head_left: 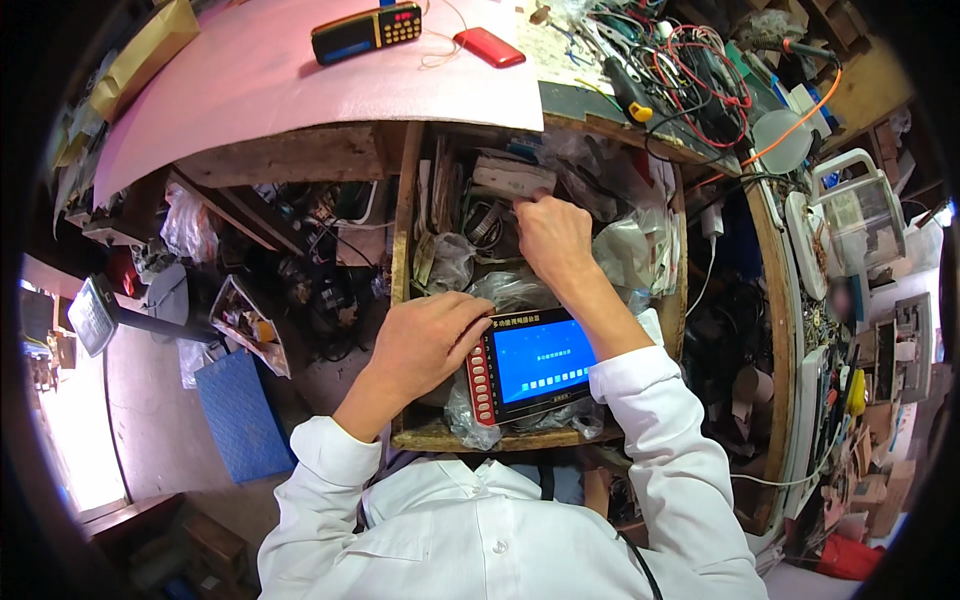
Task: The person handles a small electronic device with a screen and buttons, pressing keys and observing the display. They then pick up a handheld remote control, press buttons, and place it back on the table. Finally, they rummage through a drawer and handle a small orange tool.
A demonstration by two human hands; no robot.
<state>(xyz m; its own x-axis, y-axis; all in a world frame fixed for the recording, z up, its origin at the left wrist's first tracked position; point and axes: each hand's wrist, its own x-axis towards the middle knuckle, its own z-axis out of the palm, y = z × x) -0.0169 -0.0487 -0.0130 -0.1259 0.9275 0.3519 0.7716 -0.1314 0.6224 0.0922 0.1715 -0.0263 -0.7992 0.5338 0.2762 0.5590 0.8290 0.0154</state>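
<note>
A portable video player [540,360] with a lit blue screen and a red strip of buttons lies face up over the near part of an open wooden drawer [403,230]. My left hand [425,345] is closed on its upper left corner, fingers bent over the edge. Farther in, my right hand [555,235] reaches down with curled fingers. Its fingertips are at the near edge of a whitish box [513,177], and what they grip is hidden. Beside them lies a coiled dark cable [484,226]. Crumpled clear plastic bags [510,288] fill much of the drawer.
On the pink-covered tabletop [240,75] stand a black radio [366,34] and a red rectangular case [489,46]. Tangled wires [700,80] and a black-and-yellow tool [628,90] crowd the right side. A blue board [242,415] leans at the lower left.
</note>
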